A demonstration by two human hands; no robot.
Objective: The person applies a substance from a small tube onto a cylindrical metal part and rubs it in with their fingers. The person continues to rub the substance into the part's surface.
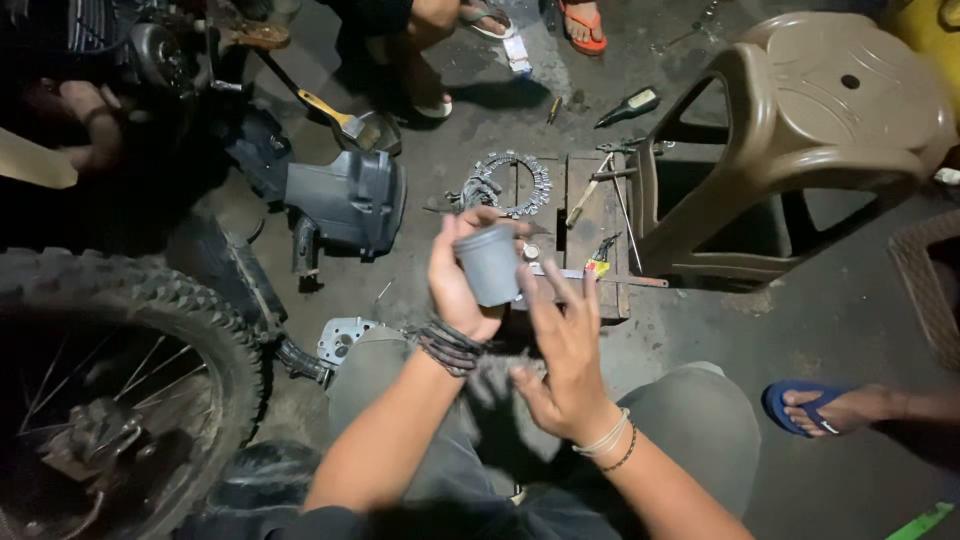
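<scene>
- Head view: left hand (458,290) holds a grey cup (490,263) at frame centre, fingers wrapped behind it so its front stays bare.
- Right hand (567,345) sits just below-right, fingers spread wide, holding nothing, near the cup.
- Below the cup lies a wooden board (600,205) with tools; stool (800,130) crowds the upper right, tyre (150,310) the lower left; open floor (850,320) at right.

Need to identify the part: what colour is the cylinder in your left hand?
Dull grey cylinder, head view.

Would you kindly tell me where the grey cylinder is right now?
In the head view, the grey cylinder sits centre frame, held in the left hand, with the right hand open just below it, above the wooden board.
</scene>
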